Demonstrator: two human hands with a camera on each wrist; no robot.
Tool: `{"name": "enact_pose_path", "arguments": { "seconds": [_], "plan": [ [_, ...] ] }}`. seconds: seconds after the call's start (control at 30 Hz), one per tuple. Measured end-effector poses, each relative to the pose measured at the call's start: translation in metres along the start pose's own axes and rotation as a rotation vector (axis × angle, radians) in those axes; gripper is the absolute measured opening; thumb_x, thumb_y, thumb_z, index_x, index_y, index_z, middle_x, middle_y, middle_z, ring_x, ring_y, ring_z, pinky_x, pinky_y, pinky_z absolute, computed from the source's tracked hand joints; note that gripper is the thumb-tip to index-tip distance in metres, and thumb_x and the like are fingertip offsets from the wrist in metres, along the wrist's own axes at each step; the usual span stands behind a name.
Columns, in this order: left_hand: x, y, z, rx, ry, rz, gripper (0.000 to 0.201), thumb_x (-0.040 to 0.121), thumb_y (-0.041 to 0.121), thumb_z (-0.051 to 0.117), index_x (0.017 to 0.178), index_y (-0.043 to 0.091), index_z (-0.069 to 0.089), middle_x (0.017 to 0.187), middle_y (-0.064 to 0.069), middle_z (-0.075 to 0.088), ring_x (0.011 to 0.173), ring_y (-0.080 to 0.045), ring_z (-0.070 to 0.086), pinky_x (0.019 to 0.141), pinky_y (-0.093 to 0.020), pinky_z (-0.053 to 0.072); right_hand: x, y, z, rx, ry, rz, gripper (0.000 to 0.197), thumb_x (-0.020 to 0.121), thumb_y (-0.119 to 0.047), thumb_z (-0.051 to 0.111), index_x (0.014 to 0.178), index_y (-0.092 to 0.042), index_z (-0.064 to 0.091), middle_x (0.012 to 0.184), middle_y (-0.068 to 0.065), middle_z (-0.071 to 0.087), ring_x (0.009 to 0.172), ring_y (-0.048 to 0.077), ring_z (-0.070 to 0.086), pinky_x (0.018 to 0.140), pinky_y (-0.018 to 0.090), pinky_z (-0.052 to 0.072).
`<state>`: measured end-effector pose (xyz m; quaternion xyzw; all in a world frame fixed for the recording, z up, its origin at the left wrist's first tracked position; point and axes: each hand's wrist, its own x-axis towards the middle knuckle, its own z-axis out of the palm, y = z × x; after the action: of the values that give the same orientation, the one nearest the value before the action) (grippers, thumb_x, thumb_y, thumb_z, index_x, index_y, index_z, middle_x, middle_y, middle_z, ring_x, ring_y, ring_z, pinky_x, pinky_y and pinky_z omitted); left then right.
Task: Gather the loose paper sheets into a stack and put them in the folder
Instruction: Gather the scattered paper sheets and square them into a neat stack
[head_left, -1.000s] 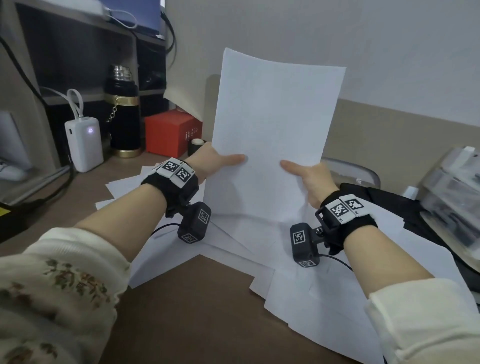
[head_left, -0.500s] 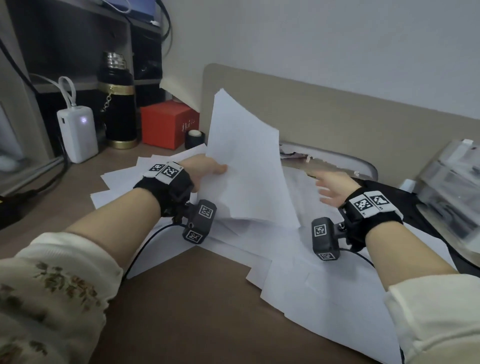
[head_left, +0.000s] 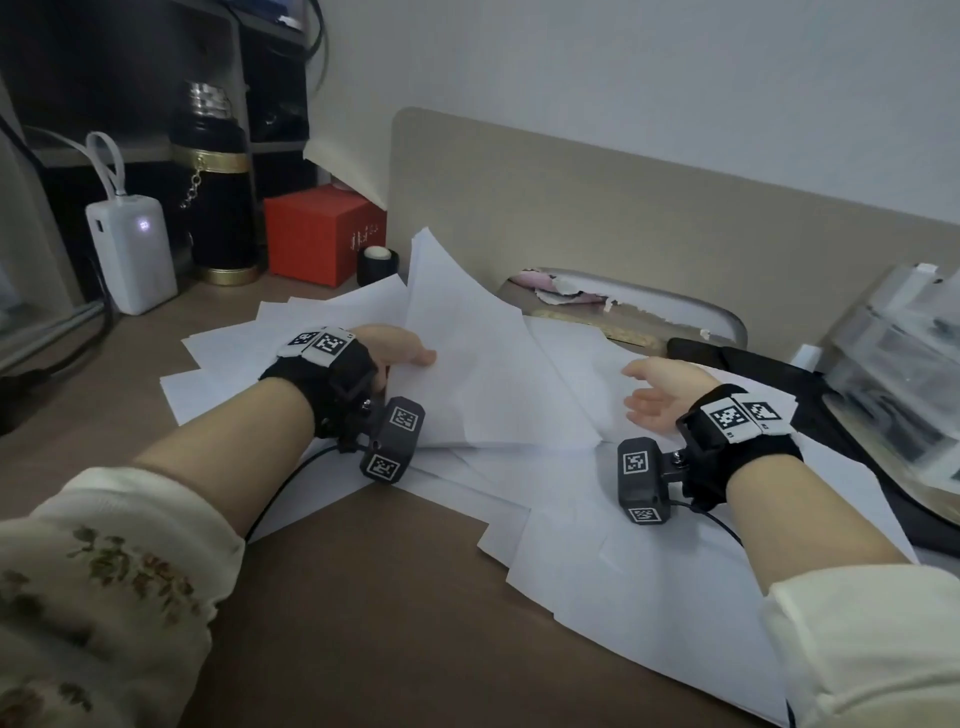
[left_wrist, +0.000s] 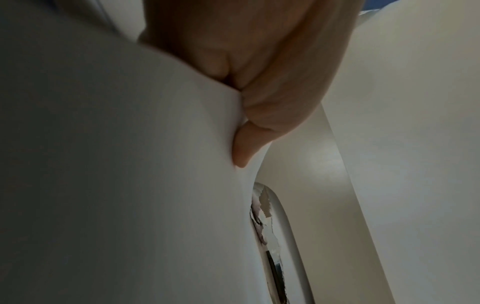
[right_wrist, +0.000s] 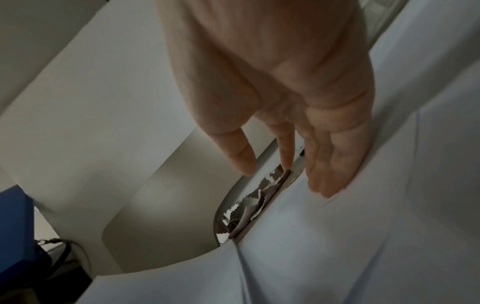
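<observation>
Since a second ago the upright sheet has come down: both hands held it raised then, now only the left does, and it leans low over the pile.

Head view: the left hand (head_left: 400, 353) pinches the held sheet (head_left: 467, 364) at its left edge, thumb on top, the sheet tilted up toward the far side. The right hand (head_left: 657, 395) has let go and hovers palm-up, fingers spread, over the loose sheets (head_left: 597, 561) strewn across the desk (head_left: 337, 623). No folder can be identified. A red box (head_left: 322, 234) and a white power bank (head_left: 132, 254) stand far left.

Left wrist view: fingers (left_wrist: 242, 148) curl round the paper edge, confirming the grip.

Right wrist view: the fingers (right_wrist: 330, 164) are straight and parted, holding nothing, with their tips at the paper.

Assessment: gathering is at an early stage; the freed right hand is likely reaching for a further sheet to add.
</observation>
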<state>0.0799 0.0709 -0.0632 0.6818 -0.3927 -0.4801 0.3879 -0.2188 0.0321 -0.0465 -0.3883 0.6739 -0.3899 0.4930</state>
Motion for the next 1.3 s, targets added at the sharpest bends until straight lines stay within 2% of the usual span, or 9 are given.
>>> {"name": "enact_pose_path", "arguments": {
  "seconds": [0.23, 0.33, 0.43, 0.63, 0.77, 0.9, 1.03, 1.17, 1.3],
  "plan": [
    [-0.004, 0.002, -0.008, -0.010, -0.089, -0.128, 0.030, 0.095, 0.014, 0.058, 0.123, 0.003, 0.053, 0.109, -0.015, 0.066, 0.097, -0.032, 0.063, 0.092, -0.048, 0.047, -0.008, -0.002, 0.013, -0.129, -0.106, 0.035, 0.027, 0.092, -0.017, 0.060, 0.118, -0.010, 0.054, 0.116, 0.014, 0.060, 0.078, 0.023, 0.065, 0.060, 0.033, 0.050],
    [-0.001, 0.000, -0.011, 0.058, -0.101, -0.135, 0.041, 0.094, 0.018, 0.061, 0.129, 0.001, 0.050, 0.124, -0.017, 0.062, 0.115, -0.037, 0.059, 0.102, -0.052, 0.043, -0.006, -0.010, 0.017, -0.267, -0.037, 0.003, 0.037, 0.092, -0.020, 0.059, 0.127, -0.009, 0.052, 0.134, 0.012, 0.052, 0.105, 0.025, 0.059, 0.080, 0.037, 0.050],
    [0.008, -0.002, -0.013, 0.080, -0.093, -0.137, 0.044, 0.093, 0.021, 0.062, 0.131, 0.003, 0.050, 0.126, -0.016, 0.062, 0.117, -0.038, 0.058, 0.104, -0.053, 0.042, 0.000, -0.016, 0.015, -0.583, 0.013, -0.064, 0.054, 0.097, -0.024, 0.053, 0.144, -0.004, 0.036, 0.151, 0.015, 0.033, 0.136, 0.033, 0.036, 0.104, 0.039, 0.035],
    [0.004, -0.002, -0.011, 0.042, -0.055, -0.077, 0.044, 0.091, 0.016, 0.064, 0.130, 0.000, 0.051, 0.124, -0.010, 0.060, 0.108, -0.027, 0.059, 0.087, -0.039, 0.052, 0.007, -0.013, 0.014, -0.838, -0.109, 0.026, 0.066, 0.095, -0.040, 0.055, 0.148, -0.011, 0.029, 0.153, 0.015, 0.030, 0.137, 0.031, 0.035, 0.095, 0.038, 0.036],
    [0.000, -0.002, -0.012, -0.004, -0.118, -0.134, 0.037, 0.094, 0.019, 0.061, 0.125, 0.002, 0.054, 0.114, -0.015, 0.067, 0.107, -0.035, 0.063, 0.098, -0.052, 0.046, 0.003, -0.014, 0.022, -0.850, -0.172, 0.070, 0.067, 0.094, -0.041, 0.055, 0.147, -0.010, 0.029, 0.153, 0.018, 0.028, 0.137, 0.034, 0.034, 0.105, 0.042, 0.036],
    [-0.001, -0.001, -0.013, -0.125, -0.126, -0.129, 0.018, 0.095, 0.014, 0.059, 0.112, 0.007, 0.059, 0.095, -0.011, 0.067, 0.082, -0.030, 0.063, 0.074, -0.044, 0.051, 0.003, -0.011, 0.023, -0.874, -0.207, 0.007, 0.061, 0.092, -0.039, 0.056, 0.143, -0.011, 0.038, 0.150, 0.011, 0.035, 0.133, 0.032, 0.040, 0.108, 0.043, 0.035],
    [0.002, -0.003, -0.016, -0.225, -0.150, -0.134, 0.018, 0.094, 0.018, 0.059, 0.111, 0.011, 0.060, 0.093, -0.006, 0.067, 0.081, -0.028, 0.062, 0.069, -0.042, 0.049, 0.016, -0.004, 0.029, -0.845, -0.306, -0.030, 0.032, 0.094, -0.023, 0.054, 0.120, -0.004, 0.059, 0.120, 0.015, 0.063, 0.098, 0.026, 0.062, 0.098, 0.040, 0.045],
    [0.000, -0.005, -0.017, -0.248, -0.131, -0.144, 0.028, 0.094, 0.020, 0.060, 0.119, 0.011, 0.058, 0.101, -0.006, 0.065, 0.089, -0.029, 0.060, 0.065, -0.043, 0.051, -0.016, -0.012, 0.037, -0.875, -0.273, -0.068, 0.044, 0.096, -0.033, 0.054, 0.137, -0.018, 0.047, 0.143, -0.003, 0.044, 0.134, 0.016, 0.039, 0.105, 0.035, 0.031],
    [-0.002, -0.001, -0.015, -0.224, -0.091, -0.201, 0.014, 0.095, 0.021, 0.058, 0.102, 0.008, 0.057, 0.086, -0.007, 0.057, 0.076, -0.028, 0.053, 0.054, -0.041, 0.049, -0.003, -0.025, 0.023, -0.826, -0.067, -0.087, 0.052, 0.093, -0.034, 0.058, 0.139, -0.013, 0.044, 0.146, 0.005, 0.043, 0.132, 0.022, 0.042, 0.101, 0.039, 0.039]
  ]
}}
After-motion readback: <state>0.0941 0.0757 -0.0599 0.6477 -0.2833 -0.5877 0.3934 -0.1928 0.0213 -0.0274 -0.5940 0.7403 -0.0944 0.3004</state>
